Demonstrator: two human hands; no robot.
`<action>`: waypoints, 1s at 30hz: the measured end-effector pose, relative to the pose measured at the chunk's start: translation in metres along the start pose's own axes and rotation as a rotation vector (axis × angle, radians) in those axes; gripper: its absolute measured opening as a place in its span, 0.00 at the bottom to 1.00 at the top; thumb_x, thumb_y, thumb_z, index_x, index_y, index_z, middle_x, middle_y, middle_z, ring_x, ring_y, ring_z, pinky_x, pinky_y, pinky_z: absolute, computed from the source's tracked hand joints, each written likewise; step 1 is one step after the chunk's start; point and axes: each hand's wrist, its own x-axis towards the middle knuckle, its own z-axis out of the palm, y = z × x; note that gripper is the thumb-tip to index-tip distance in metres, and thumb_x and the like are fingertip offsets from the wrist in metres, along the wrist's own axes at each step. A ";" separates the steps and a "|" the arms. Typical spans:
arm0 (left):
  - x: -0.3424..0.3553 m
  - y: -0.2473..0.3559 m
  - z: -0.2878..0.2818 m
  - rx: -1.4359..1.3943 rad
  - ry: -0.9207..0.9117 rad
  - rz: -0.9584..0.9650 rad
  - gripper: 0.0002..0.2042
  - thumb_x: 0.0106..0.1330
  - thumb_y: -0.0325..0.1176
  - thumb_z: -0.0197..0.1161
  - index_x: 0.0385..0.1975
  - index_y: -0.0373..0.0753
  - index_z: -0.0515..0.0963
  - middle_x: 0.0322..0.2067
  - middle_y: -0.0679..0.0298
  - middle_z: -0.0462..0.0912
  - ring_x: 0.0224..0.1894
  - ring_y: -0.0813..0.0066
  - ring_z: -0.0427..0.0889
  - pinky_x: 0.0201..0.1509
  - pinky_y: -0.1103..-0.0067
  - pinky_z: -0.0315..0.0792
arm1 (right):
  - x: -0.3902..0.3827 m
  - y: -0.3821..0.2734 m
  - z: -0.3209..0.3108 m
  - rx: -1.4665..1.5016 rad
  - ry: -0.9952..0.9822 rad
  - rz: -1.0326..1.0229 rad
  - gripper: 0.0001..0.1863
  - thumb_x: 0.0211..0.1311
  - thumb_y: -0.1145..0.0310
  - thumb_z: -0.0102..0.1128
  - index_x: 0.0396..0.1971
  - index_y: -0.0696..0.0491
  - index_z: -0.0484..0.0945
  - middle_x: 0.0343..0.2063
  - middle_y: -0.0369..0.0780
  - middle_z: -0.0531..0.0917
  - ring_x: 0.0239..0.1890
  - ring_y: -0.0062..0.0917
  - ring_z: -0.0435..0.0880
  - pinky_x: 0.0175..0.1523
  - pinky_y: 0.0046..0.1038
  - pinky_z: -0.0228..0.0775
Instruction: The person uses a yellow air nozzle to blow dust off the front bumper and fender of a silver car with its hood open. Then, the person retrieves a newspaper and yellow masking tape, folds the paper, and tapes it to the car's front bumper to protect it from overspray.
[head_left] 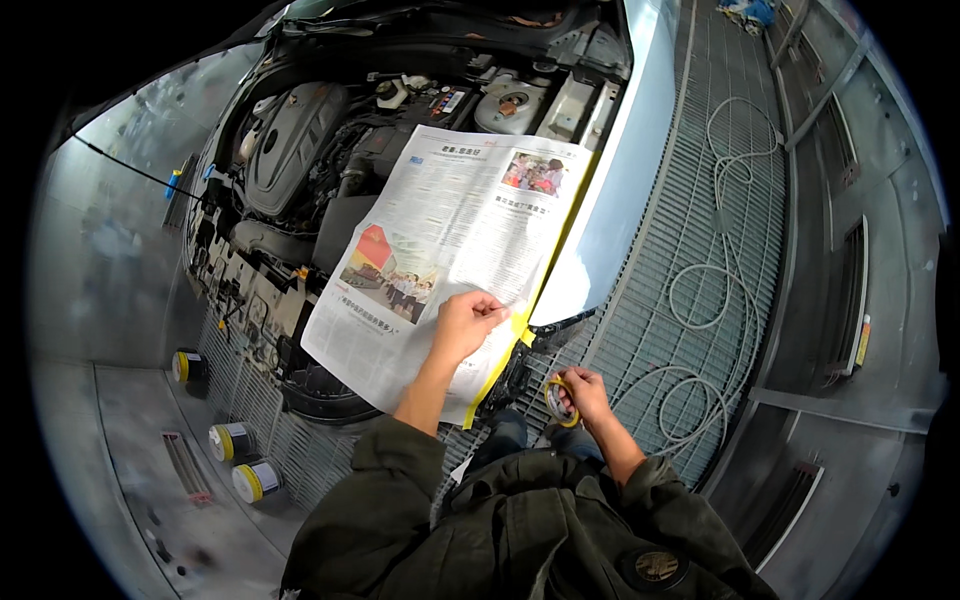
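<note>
A sheet of newspaper (450, 215) lies over the near right part of the open engine bay. A strip of yellow masking tape (487, 385) runs along its right edge, beside the pale blue fender (607, 235). My left hand (468, 325) is over the newspaper's lower right part, close to the tape, thumb and fingertips pinched together. Whether anything thin is between them, I cannot make out. Lower and to the right, past the car's front corner, my right hand (588, 390) grips a roll of yellow masking tape (551, 402).
The uncovered engine (295, 150) is at the far left. Several cans with yellow bands, one of them a can (255, 481), stand at the lower left. A pale hose (735, 270) lies coiled on the grated floor (640, 345) to the right, near the booth wall (905, 330).
</note>
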 end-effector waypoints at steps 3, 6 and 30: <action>-0.032 -0.012 -0.010 0.062 0.180 0.035 0.06 0.58 0.29 0.70 0.31 0.35 0.82 0.20 0.68 0.81 0.22 0.85 0.74 0.27 0.84 0.69 | -0.016 -0.003 -0.007 -0.043 -0.045 -0.004 0.12 0.69 0.64 0.52 0.38 0.55 0.81 0.17 0.35 0.78 0.12 0.15 0.70 0.16 0.18 0.60; -0.065 -0.031 -0.034 -0.008 0.293 0.026 0.06 0.59 0.29 0.70 0.30 0.34 0.82 0.21 0.66 0.82 0.22 0.84 0.76 0.29 0.83 0.71 | -0.040 -0.022 -0.013 -0.154 -0.056 0.030 0.12 0.70 0.65 0.52 0.44 0.56 0.79 0.16 0.38 0.78 0.11 0.17 0.69 0.16 0.20 0.58; -0.154 -0.125 -0.147 -0.633 0.901 -0.373 0.17 0.57 0.25 0.68 0.45 0.27 0.77 0.27 0.56 0.86 0.20 0.73 0.84 0.21 0.80 0.76 | -0.005 -0.133 0.396 -1.672 -1.195 -1.469 0.17 0.50 0.74 0.63 0.42 0.42 0.85 0.39 0.38 0.78 0.44 0.29 0.77 0.44 0.30 0.74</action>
